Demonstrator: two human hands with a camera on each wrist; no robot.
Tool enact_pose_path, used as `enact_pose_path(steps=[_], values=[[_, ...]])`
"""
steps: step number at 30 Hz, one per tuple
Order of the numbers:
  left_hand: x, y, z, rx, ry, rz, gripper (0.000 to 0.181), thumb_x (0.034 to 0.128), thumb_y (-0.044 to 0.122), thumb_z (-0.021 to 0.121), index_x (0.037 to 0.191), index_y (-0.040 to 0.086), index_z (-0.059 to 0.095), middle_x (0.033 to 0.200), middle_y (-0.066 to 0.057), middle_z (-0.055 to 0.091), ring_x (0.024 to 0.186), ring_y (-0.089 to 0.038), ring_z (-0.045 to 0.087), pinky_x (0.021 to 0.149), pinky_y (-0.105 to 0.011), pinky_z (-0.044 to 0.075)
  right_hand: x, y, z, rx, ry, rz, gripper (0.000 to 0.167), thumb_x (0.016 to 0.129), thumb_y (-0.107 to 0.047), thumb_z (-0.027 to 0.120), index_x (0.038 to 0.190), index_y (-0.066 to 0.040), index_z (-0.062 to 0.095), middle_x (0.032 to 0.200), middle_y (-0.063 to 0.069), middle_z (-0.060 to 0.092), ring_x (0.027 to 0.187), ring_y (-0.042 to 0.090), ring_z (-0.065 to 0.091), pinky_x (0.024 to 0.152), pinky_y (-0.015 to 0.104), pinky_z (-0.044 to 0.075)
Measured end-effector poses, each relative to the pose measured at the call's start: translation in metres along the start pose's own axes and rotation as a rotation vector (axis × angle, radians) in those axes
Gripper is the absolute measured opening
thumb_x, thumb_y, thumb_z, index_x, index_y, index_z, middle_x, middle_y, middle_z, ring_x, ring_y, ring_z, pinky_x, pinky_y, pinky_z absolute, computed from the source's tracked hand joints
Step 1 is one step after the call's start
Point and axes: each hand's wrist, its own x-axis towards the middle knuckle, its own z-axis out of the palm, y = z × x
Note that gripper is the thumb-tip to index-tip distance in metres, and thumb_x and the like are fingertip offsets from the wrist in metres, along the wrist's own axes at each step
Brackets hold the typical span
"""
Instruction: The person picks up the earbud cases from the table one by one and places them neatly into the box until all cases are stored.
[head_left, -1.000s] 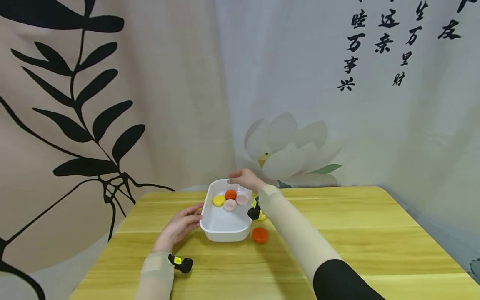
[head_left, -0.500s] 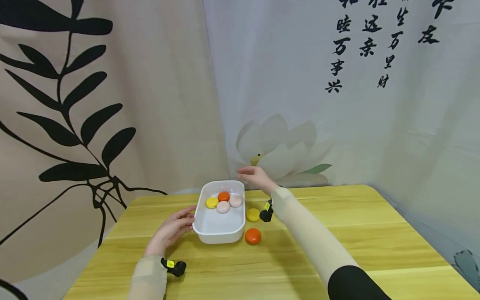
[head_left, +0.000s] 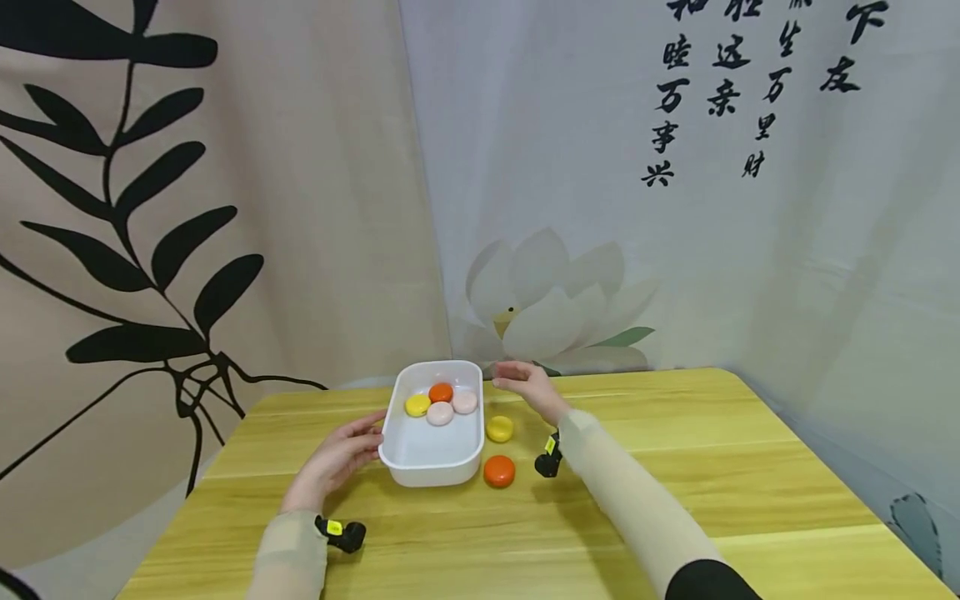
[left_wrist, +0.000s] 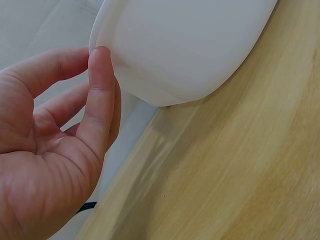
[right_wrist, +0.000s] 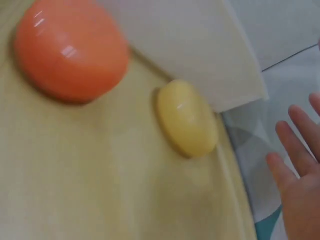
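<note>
Right hand (head_left: 531, 390): lowered since earlier frame; right of tray (head_left: 431, 450), fingers extended, empty. Left hand (head_left: 337, 458): at tray's left, presumably steadying; pinch unclear. Yellow disc (head_left: 499, 429), orange disc (head_left: 498, 472): right of tray.

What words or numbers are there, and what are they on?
On the cloth behind the table, column by column, left to right:
"睦万事兴"
"远亲"
"生万里财"
"友"
The highest characters are cut off, so I can't be sure of those.
Yellow labels on the black wrist cameras: any print is too small to read.
No writing shows on the white box.
</note>
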Motion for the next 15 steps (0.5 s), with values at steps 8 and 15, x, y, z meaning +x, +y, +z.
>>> enact_pose_path(steps=[8,15], values=[[0.0,0.002,0.0,0.01,0.008,-0.002,0.058,0.0955,0.001,0.057,0.148,-0.006,0.031,0.111,-0.015,0.054,0.089,-0.018,0.061,0.08,-0.027,0.055,-0.013,0.027,0.0,-0.017,-0.108,0.045,0.057,0.089,-0.019,0.07,0.137,0.004,0.05,0.138,0.02,0.051,0.127,0.033,0.048,0.109,0.047,0.034],[0.0,0.002,0.0,0.004,0.007,-0.009,0.059,0.0951,0.001,0.058,0.148,-0.005,0.032,0.111,-0.015,0.053,0.091,-0.02,0.061,0.081,-0.028,0.055,-0.019,0.04,0.002,0.052,-0.179,0.072,0.058,0.09,-0.014,0.067,0.14,0.007,0.045,0.141,0.021,0.048,0.129,0.035,0.046,0.112,0.049,0.028]])
